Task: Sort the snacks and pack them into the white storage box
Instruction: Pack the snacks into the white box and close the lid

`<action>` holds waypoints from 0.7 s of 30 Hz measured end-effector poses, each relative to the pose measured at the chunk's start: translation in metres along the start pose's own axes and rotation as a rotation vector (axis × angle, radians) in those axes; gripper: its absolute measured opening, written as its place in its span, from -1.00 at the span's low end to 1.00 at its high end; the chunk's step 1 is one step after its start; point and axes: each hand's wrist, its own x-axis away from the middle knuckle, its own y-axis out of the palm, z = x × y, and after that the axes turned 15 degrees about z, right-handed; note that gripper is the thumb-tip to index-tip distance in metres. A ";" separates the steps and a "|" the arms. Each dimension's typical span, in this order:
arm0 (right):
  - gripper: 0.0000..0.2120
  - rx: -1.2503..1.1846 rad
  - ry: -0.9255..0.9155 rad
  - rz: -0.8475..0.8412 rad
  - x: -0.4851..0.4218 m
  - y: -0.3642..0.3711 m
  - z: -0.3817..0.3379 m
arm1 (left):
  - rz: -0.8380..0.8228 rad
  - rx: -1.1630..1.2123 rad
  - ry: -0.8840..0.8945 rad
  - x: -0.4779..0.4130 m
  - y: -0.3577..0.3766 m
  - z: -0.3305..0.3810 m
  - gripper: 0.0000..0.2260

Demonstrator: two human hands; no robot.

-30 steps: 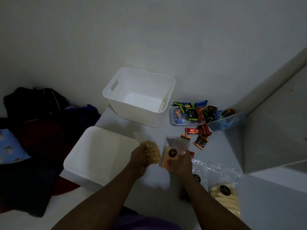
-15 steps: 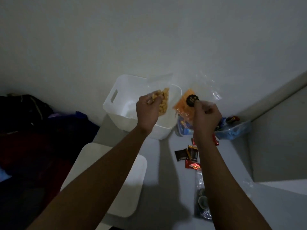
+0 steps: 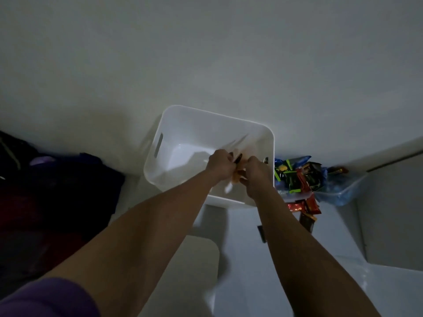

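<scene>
A dim, head-worn view looks down along two bare forearms that reach forward over a pale surface (image 3: 286,282) toward a white storage box (image 3: 183,124). The box stands open against a plain wall (image 3: 206,53), with a slot handle cut in its left side. Its floor looks bare where it can be seen.

The left hand (image 3: 219,167) and the right hand (image 3: 256,177) meet over the box's near right part, both curled closed. Between them they grip clear snack bags (image 3: 237,173) with orange contents and a dark round label; the plastic is blurred, and how many bags there are cannot be told. The bags hang inside the box's opening, above its floor.

Just to the right of the box, a small clear tray (image 3: 295,195) holds a heap of wrapped snacks (image 3: 297,172) in green, black, red and blue. A few red and brown packets (image 3: 304,207) lie on the surface in front of it. A blue-tinted container (image 3: 343,193) sits further right.

Below the arms lies a flat white lid (image 3: 192,271). Dark clothing (image 3: 57,191) is piled at the left edge. A purple sleeve (image 3: 45,298) shows at the bottom left corner.
</scene>
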 end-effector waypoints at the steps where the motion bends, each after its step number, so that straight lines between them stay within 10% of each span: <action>1: -0.84 -0.011 -0.001 -0.002 -0.002 0.003 -0.001 | -0.010 0.002 0.016 -0.004 0.002 -0.001 -0.85; 11: -0.77 -0.007 0.126 0.068 -0.014 0.014 -0.005 | -0.142 -0.009 0.136 -0.026 0.015 -0.002 -0.70; 21: -0.66 0.214 -0.563 0.326 0.011 -0.023 -0.013 | -0.088 0.048 0.207 -0.016 0.025 0.001 -0.87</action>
